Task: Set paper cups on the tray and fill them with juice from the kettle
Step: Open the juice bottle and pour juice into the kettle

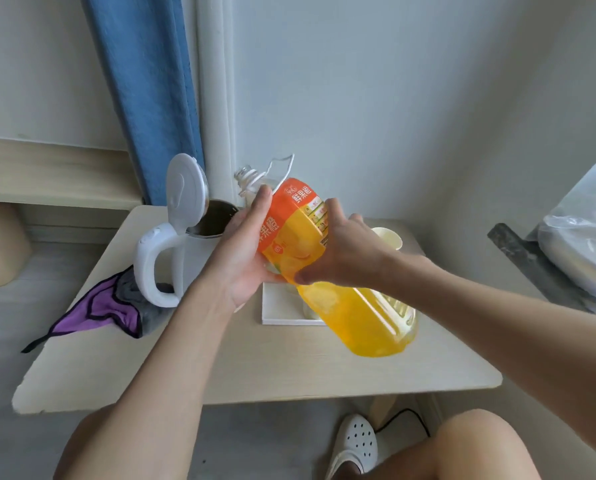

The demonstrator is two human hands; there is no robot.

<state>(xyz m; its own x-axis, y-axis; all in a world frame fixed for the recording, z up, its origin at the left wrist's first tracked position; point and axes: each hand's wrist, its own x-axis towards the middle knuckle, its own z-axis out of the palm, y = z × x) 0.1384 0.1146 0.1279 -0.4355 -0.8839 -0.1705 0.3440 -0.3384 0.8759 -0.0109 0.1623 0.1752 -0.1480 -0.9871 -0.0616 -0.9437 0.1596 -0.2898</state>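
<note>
A large clear bottle of orange juice [355,306] with an orange label is held tilted above the table, its uncapped neck pointing up and left toward the kettle. My left hand [244,251] grips it near the shoulder and my right hand [345,251] wraps the label from the right. The white electric kettle [171,258] stands left of the bottle with its lid flipped open. A white tray [279,310] lies under the bottle, mostly hidden. One paper cup [390,237] shows behind my right wrist; another shape on the tray is hidden by the bottle.
A purple and grey cloth [112,306] hangs over the table's left edge beside the kettle. The small beige table [255,368] stands against a wall with a blue curtain [151,98]. A plastic-wrapped object [580,244] sits at the right. My knees and a white shoe [355,441] are below.
</note>
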